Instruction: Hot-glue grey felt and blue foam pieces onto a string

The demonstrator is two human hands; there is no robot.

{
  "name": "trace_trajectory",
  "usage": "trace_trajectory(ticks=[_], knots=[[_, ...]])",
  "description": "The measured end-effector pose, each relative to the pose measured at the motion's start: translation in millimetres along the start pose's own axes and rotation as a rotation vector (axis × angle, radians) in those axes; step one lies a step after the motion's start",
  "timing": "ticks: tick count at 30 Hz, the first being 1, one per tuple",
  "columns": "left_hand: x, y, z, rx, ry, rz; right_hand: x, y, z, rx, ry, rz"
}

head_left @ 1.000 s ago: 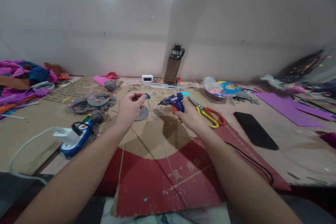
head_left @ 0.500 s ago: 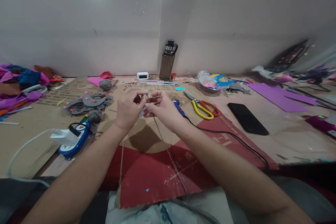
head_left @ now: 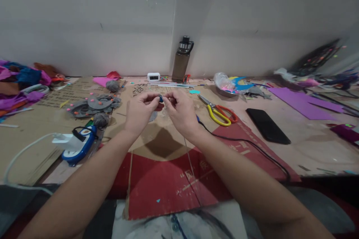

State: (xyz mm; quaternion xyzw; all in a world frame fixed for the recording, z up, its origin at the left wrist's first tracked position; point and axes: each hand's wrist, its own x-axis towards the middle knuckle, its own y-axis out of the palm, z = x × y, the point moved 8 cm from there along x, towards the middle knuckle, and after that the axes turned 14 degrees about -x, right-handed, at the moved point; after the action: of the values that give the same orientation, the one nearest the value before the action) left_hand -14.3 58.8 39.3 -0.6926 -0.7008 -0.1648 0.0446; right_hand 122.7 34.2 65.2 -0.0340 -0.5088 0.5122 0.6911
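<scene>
A small blue piece [head_left: 160, 99] is pinched between the fingertips of the left hand [head_left: 139, 114] and the right hand [head_left: 182, 115]. Both are closed on it from opposite sides and held above the cardboard sheet [head_left: 165, 179]. Only a dark blue sliver of the piece is seen; its shape and material cannot be made out, since most of it is covered by the fingers. Just right of the grip, a black cord [head_left: 244, 142] is seen emerging from behind the right wrist, its near end hidden. Farther right of the grip, yellow-and-orange scissors [head_left: 221, 114] and a black phone [head_left: 267, 130] are laid flat. Left of the grip, grey felt pieces [head_left: 94, 106] are heaped, and beyond it a dark bottle [head_left: 181, 61] is stood upright by the wall.
</scene>
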Motion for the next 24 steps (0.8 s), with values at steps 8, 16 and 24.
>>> trace_trajectory(ticks=[8, 16, 24], knots=[[-4.1, 4.1, -7.0, 0.029, 0.029, 0.025, 0.6, 1.0, 4.4, -0.095, -0.061, 0.021], [-5.8, 7.3, -8.2, 0.030, 0.025, 0.057, -0.3, -1.4, 4.7, -0.159, -0.084, -0.025], [-5.2, 4.7, -5.5, 0.023, 0.024, 0.049, -1.6, 3.1, 7.1, -0.155, -0.102, 0.006]])
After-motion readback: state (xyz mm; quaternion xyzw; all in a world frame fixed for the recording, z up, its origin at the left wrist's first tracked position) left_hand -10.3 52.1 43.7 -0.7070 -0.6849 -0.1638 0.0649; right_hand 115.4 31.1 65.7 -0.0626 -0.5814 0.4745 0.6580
